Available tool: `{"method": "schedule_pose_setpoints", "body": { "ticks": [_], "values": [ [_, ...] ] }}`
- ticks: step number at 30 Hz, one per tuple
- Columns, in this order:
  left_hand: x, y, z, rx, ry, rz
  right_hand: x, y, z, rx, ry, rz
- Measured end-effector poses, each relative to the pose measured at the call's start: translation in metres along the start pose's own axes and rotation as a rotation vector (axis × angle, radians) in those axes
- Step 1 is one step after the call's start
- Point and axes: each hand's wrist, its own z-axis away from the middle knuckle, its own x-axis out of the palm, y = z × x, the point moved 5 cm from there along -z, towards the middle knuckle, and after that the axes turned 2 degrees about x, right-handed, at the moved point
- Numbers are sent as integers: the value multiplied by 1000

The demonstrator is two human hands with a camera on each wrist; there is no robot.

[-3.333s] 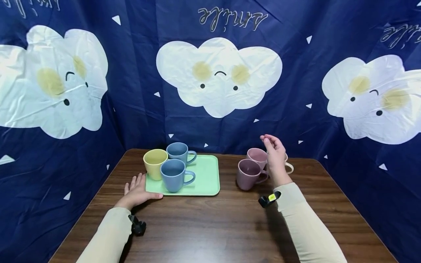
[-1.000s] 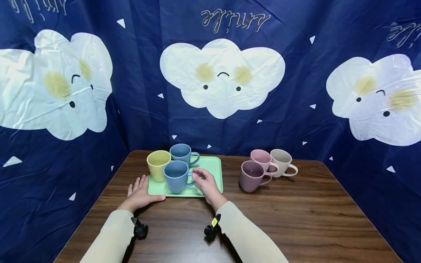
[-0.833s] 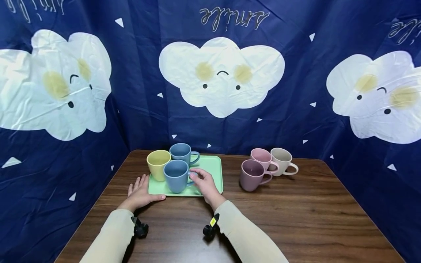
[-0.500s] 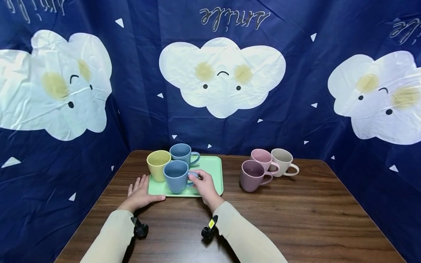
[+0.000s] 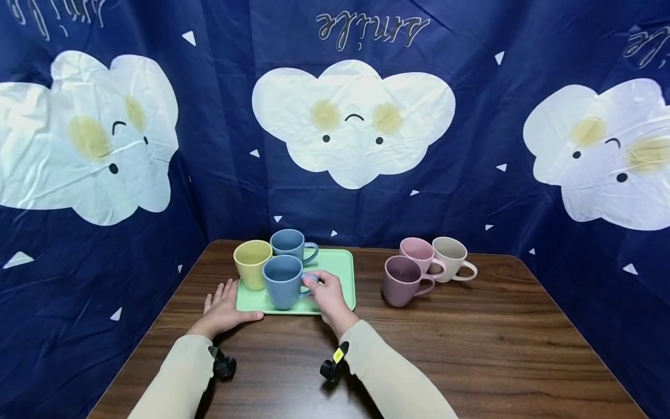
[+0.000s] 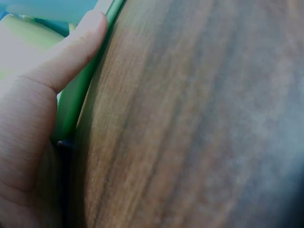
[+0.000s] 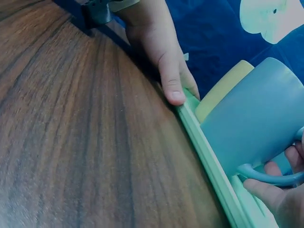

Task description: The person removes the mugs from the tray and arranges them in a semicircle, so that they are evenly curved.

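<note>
A light green tray (image 5: 342, 279) lies on the wooden table with a yellow mug (image 5: 253, 265), a rear blue mug (image 5: 288, 244) and a front blue mug (image 5: 283, 284) upright on it. My right hand (image 5: 332, 299) pinches the front mug's handle, which points right; the right wrist view shows fingers around that handle (image 7: 270, 178). At the tray's front left corner my left hand (image 5: 222, 311) rests with fingers spread, its thumb (image 6: 78, 50) along the front edge. In the left wrist view, the other left fingers are out of sight.
To the right of the tray stand a purple mug (image 5: 401, 282), a pink mug (image 5: 417, 250) and a beige mug (image 5: 449, 258), close together with handles to the right. A dark blue cloth (image 5: 356, 209) with white clouds hangs behind the table (image 5: 471, 337).
My right hand has come left from the mugs at right to the front blue mug's handle and taken hold of it. That mug has shifted slightly right; my left hand stays at the tray corner.
</note>
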Motion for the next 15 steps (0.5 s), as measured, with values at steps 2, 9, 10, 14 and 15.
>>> {"method": "schedule_pose_setpoints", "body": {
  "ticks": [2,9,10,14,15],
  "values": [
    [1,0,1,-3,-3,-4,-3,-3,0,-7,5,9],
    [-1,3,3,-1,-4,8,-12,-19,3,-2,3,5],
    [-1,3,3,-1,-4,7,-13,-21,4,-3,2,1],
    [-1,4,3,-3,-4,4,-18,-30,6,-14,-5,-6],
    [-1,4,3,-2,-4,5,-18,-35,9,-18,-8,-3]
  ]
}}
